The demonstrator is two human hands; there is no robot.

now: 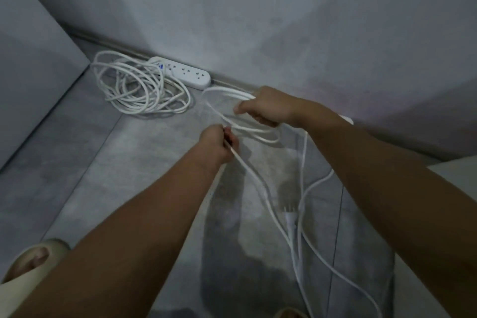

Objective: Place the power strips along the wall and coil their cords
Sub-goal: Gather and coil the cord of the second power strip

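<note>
Coiling is half done: one power strip (185,73) with its coiled cord (134,90) lies by the far wall (284,20); right hand (268,107) fingers grip the loops (227,93), left hand (216,143) fingers pinch the loose second cord (260,183).

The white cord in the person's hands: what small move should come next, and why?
Probably the left hand should bring its pinched stretch of cord to the right hand as another loop. The right hand grips several loops, while slack and the plug lie loose on the floor.
</note>
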